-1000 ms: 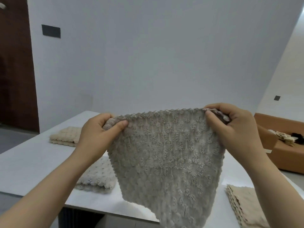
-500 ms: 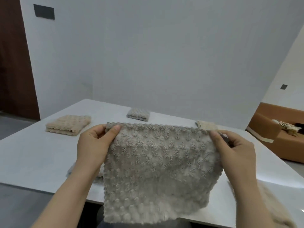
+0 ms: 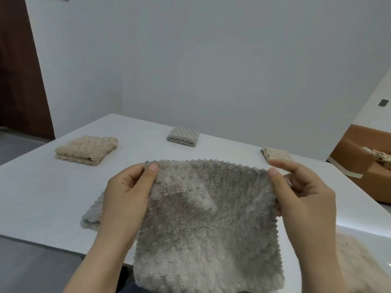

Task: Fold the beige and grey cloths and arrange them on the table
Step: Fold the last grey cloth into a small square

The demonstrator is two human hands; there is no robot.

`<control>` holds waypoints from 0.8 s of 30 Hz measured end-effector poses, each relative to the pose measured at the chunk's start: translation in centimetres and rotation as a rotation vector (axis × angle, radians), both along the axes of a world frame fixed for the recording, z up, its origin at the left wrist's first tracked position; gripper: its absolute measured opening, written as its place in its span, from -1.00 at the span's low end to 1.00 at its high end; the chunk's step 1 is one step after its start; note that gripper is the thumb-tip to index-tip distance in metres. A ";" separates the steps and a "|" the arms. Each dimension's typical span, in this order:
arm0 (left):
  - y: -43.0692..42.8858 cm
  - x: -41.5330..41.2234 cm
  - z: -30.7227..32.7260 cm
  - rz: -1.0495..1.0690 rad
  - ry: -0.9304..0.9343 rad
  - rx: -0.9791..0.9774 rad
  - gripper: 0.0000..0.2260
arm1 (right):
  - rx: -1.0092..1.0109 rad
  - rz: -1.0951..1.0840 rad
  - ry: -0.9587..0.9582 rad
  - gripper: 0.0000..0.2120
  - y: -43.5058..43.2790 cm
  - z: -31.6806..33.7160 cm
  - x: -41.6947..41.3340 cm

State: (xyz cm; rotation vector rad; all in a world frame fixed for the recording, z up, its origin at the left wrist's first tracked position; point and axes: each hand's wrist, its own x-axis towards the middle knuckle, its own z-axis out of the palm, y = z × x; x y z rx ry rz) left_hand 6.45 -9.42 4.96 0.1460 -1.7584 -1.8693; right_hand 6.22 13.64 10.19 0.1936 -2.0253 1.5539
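I hold a grey fluffy cloth (image 3: 207, 225) spread out over the near edge of the white table (image 3: 42, 191). My left hand (image 3: 129, 195) pinches its top left corner and my right hand (image 3: 304, 195) pinches its top right corner. Its lower part hangs past the table edge. A folded beige cloth (image 3: 86, 149) lies at the far left, a folded grey cloth (image 3: 183, 136) at the far middle, and a folded beige cloth (image 3: 276, 154) at the far right. Another grey cloth (image 3: 93, 214) lies partly hidden behind my left hand. A beige cloth (image 3: 357, 265) lies at the near right.
A white wall rises behind the table. A brown door (image 3: 19, 66) stands at the far left. An orange-brown sofa (image 3: 364, 166) with cloths on it stands to the right of the table.
Both hands have lowered the grey cloth from chest height toward the table, and my view has tilted down. The folded cloths at the back have come into sight.
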 end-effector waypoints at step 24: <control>4.2 3.2 4.5 -0.234 0.077 0.169 -0.87 | 0.018 0.460 -0.078 -0.77 -3.6 1.5 2.3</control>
